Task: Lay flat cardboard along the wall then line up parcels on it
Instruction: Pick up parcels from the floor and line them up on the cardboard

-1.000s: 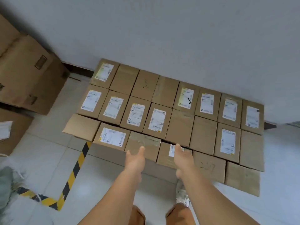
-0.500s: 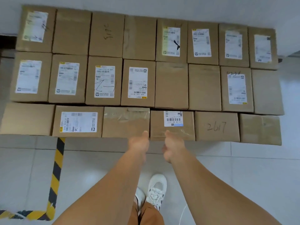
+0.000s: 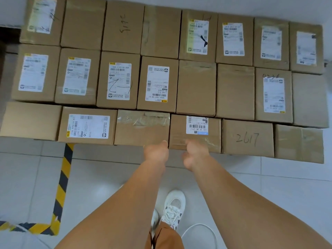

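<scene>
White sneakers (image 3: 173,208) stand on the pale tiled floor (image 3: 287,191) beside black-and-yellow tape (image 3: 62,186). Ahead, the left hand (image 3: 156,153) and right hand (image 3: 193,153) reach to the near edge of the front row, their fingers loosely curled and holding nothing, though contact with the barcode-labelled parcel (image 3: 195,133) cannot be told. Brown parcels (image 3: 159,83) lie in three tight rows back to the wall (image 3: 251,6); any cardboard beneath them is hidden.

We have one view, worn on the head, looking steeply down and forward over our outstretched arms at the floor (image 3: 269,191), close above the parcels (image 3: 195,87) lined up towards the wall (image 3: 233,4).
</scene>
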Available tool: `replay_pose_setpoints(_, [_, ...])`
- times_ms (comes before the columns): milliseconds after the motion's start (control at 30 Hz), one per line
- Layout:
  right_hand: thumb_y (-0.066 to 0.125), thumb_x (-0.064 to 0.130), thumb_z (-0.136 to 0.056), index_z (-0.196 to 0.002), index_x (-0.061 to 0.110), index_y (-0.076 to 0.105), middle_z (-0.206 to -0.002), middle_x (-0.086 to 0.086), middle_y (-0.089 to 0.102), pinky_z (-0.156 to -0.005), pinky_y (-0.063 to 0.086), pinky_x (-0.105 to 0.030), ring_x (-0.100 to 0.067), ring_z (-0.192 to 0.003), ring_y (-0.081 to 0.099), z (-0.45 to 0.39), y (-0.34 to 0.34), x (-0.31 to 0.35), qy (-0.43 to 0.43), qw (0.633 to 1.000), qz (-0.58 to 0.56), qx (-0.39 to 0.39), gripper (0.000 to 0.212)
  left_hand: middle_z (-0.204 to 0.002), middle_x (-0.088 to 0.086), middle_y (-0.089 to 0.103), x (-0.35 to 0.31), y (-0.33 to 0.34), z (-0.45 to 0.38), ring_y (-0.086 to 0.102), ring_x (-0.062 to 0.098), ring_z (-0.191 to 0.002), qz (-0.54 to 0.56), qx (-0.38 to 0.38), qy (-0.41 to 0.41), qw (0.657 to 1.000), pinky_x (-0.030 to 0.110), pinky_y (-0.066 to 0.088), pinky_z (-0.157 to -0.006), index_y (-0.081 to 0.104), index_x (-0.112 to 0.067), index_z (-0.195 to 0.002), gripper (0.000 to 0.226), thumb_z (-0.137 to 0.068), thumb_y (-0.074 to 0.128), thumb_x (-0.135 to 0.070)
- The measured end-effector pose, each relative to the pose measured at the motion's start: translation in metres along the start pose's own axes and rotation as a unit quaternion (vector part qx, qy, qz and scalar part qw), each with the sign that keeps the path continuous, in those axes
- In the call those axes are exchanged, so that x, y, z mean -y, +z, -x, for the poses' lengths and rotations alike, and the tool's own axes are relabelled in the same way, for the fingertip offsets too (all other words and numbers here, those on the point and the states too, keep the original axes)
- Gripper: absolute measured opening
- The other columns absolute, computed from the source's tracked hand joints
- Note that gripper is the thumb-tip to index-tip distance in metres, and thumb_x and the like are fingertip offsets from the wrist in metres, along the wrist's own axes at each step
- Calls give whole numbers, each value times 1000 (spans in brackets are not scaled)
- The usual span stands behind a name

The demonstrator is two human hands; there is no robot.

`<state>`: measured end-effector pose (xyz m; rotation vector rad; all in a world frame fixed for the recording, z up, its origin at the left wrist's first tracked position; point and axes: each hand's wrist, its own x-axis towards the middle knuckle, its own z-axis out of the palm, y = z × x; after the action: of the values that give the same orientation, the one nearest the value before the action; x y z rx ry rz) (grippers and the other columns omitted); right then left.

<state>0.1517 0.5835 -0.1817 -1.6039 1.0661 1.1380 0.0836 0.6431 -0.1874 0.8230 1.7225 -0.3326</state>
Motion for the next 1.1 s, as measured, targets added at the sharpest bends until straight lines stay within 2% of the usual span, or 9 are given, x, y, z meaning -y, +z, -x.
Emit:
replay_pose_setpoints(33, [47, 13, -98, -131, 5, 48, -127, 2, 32, -90, 45, -31, -20, -87, 37, 3, -1, -2, -13, 1000, -6, -20, 35, -141, 17, 48, 4, -4, 2, 49, 34, -125, -3, 5, 20, 1000, 42, 37, -106, 33, -4, -145, 63, -93, 54, -33])
replay_pose_setpoints(67, [47, 16, -97, -129, 7, 50, -84, 2, 21, -74, 44, -29, -18, -79, 38, 6, -2, -4, -26, 999, 7, -33, 33, -144, 14, 44, 6, -9, 3, 45, 34, -127, 2, 12, 36, 999, 43, 35, -108, 22, -10, -150, 70, -93, 54, -36])
replay_pose_setpoints(100, [46, 19, -97, -127, 7, 50, -83, -1, 44, -62, 38, -27, -18, -70, 35, 11, -3, -6, -42, 998, 25, -46, 33, -149, 12, 37, 8, -15, 6, 41, 34, -131, 6, 16, 51, 999, 45, 32, -110, 12, -16, -153, 75, -93, 53, -39])
replay_pose_setpoints(167, [46, 25, -94, -131, 5, 46, -87, -1, 42, -57, 32, -24, -20, -68, 35, 20, 4, -14, -89, 991, 71, -75, 41, -153, 8, 30, 11, -32, 17, 35, 32, -136, 11, 24, 66, 997, 46, 28, -112, 8, -23, -153, 75, -94, 51, -41])
replay_pose_setpoints(233, [47, 32, -93, -143, 10, 35, -114, -3, 49, -78, 44, -31, -24, -91, 45, 33, 13, -22, -153, 979, 111, -72, 55, -154, 3, 29, 11, -51, 27, 34, 28, -137, 32, 25, 102, 994, 44, 28, -112, 13, -26, -152, 71, -95, 52, -39])
replay_pose_setpoints(333, [46, 36, -97, -151, 18, 22, -153, -3, 32, -110, 33, -43, -25, -135, 37, 64, 35, -37, -247, 947, 199, -37, 62, -143, -2, 40, 15, -87, 36, 42, 19, -129, 42, 10, 181, 982, 32, 31, -109, 20, -24, -151, 67, -94, 54, -34])
replay_pose_setpoints(833, [51, 30, -97, -152, 27, 19, -159, 10, 15, -110, 27, -33, -14, -143, 24, 198, 276, -123, -454, 726, 507, 97, 64, -156, -4, 24, -8, -380, -22, 32, 18, -139, 82, -60, 259, 960, 36, 34, -105, 16, -33, -150, 68, -94, 54, -32])
replay_pose_setpoints(1000, [58, 30, -93, -153, 29, 12, -160, 11, 8, -116, 22, -36, -15, -147, 13, 214, 348, -117, -480, 609, 621, 115, 76, -158, -5, 14, -24, -434, -53, 30, 22, -139, 61, -39, 248, 966, 39, 33, -107, 10, -35, -151, 77, -92, 59, -33])
replay_pose_setpoints(1100, [63, 30, -89, -153, 30, 6, -160, 11, 5, -118, 20, -40, -16, -148, 7, 207, 380, -106, -484, 489, 720, 94, 86, -159, -9, 7, -27, -446, -77, 29, 22, -140, 26, -16, 232, 972, 37, 34, -106, 4, -34, -152, 88, -88, 65, -32])
